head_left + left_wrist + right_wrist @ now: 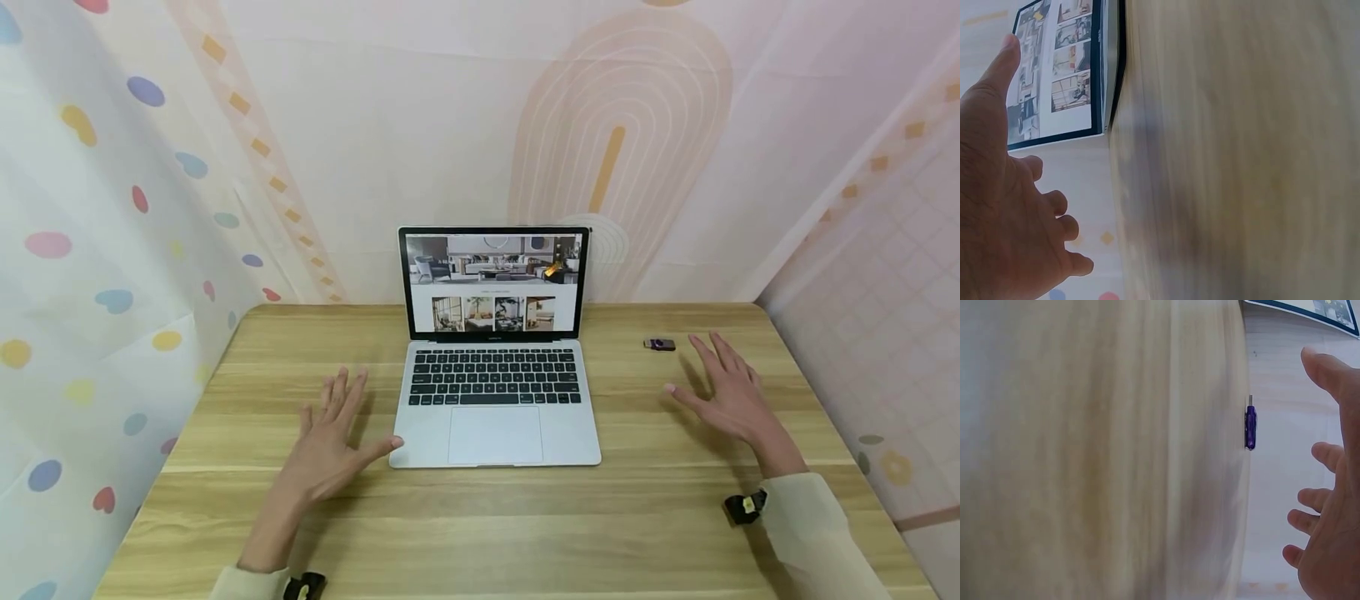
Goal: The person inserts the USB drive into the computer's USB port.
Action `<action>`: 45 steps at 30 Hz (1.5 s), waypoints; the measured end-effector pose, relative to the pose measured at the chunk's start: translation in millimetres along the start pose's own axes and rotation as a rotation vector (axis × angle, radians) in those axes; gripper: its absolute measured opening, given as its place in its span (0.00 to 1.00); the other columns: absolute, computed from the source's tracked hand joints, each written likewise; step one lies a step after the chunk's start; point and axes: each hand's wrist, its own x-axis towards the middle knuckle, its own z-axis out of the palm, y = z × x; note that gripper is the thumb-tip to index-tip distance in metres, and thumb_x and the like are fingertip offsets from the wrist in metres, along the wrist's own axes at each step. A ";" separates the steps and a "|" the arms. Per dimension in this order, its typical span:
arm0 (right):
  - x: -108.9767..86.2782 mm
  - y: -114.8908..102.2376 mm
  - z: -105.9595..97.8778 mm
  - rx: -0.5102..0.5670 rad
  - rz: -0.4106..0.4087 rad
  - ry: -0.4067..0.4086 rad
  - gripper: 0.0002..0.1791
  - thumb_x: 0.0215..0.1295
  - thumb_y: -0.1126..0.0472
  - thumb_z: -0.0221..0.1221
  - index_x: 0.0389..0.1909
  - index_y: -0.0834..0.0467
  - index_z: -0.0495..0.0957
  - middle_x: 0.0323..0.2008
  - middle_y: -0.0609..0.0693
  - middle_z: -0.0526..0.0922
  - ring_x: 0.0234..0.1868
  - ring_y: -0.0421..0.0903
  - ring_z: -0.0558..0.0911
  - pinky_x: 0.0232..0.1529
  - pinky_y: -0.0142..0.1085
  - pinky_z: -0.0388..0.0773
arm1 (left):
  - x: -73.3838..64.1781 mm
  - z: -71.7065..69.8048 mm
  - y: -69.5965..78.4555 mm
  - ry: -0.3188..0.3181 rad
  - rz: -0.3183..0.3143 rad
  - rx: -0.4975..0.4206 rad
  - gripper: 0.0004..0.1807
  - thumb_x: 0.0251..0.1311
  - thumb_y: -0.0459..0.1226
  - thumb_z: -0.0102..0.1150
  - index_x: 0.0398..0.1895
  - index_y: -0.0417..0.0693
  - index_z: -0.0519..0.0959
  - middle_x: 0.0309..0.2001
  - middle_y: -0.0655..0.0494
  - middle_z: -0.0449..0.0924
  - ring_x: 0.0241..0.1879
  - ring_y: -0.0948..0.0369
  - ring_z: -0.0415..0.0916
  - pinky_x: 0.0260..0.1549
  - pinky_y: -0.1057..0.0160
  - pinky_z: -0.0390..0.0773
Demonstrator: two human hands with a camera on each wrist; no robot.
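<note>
An unfolded laptop [495,435] stands in the middle of the wooden table, its lit screen [1060,62] showing pictures of furnished rooms. To its left, my left hand [326,454] hovers over the table with fingers spread and nothing held; the thumb tip is close to the laptop's front left corner, and I cannot tell whether they touch. On the right, a small dark purple USB stick [660,344] with a metal plug lies on the table, seen side-on in the right wrist view [1250,427]. My right hand [727,396] is just right of the stick, fingers apart, holding nothing.
The wooden table [495,533] reaches back to a patterned curtain [420,150]. More patterned cloth hangs along the left and right sides. Both forearms wear light sleeves [813,521], with a black wrist camera [744,507] on each wrist.
</note>
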 end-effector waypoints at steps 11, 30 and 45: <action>10.8 2.6 4.1 0.015 -0.018 0.002 0.50 0.72 0.41 0.59 0.83 0.58 0.45 0.81 0.71 0.42 0.74 0.83 0.49 0.64 0.83 0.48 | 2.5 7.4 6.7 -0.038 0.025 -0.046 0.62 0.59 0.71 0.58 0.84 0.65 0.32 0.84 0.48 0.26 0.83 0.40 0.29 0.75 0.25 0.34; 34.8 5.9 8.7 0.131 -0.024 -0.045 0.44 0.73 0.48 0.60 0.80 0.63 0.52 0.79 0.73 0.50 0.77 0.76 0.51 0.73 0.75 0.49 | 3.5 27.0 27.7 -0.123 0.050 -0.090 0.68 0.50 0.73 0.64 0.85 0.52 0.43 0.84 0.40 0.36 0.83 0.38 0.33 0.77 0.30 0.45; 55.1 4.1 15.2 0.154 -0.036 0.026 0.31 0.74 0.58 0.60 0.73 0.65 0.66 0.71 0.71 0.67 0.72 0.75 0.61 0.72 0.70 0.57 | 5.0 32.3 28.7 -0.174 0.054 -0.125 0.77 0.43 0.68 0.74 0.83 0.39 0.38 0.84 0.39 0.34 0.83 0.38 0.32 0.79 0.35 0.44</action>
